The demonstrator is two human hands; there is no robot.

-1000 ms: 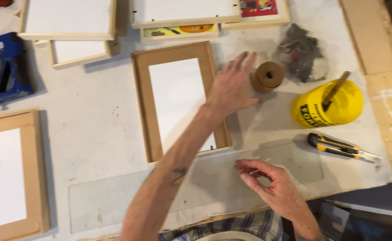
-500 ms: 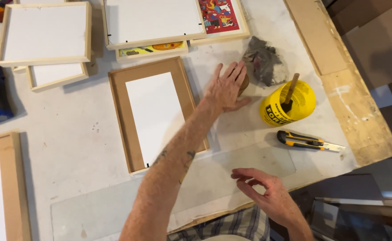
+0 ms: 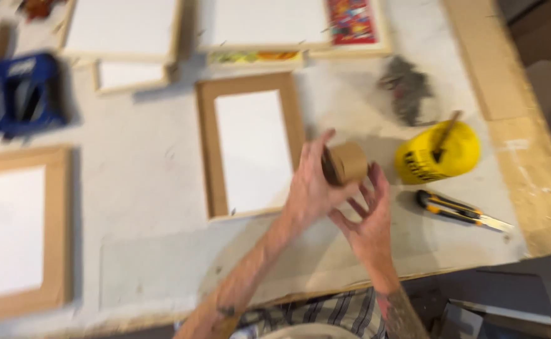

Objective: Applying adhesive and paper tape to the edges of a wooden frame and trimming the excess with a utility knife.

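Showing small brown tape roll (image 3: 345, 163)

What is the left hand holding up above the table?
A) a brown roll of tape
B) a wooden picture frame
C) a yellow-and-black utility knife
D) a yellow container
A: the left hand grips the brown roll of tape, while the utility knife lies on the table.

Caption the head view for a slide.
Left hand grips a brown tape roll, right hand beside it, above a wooden frame.
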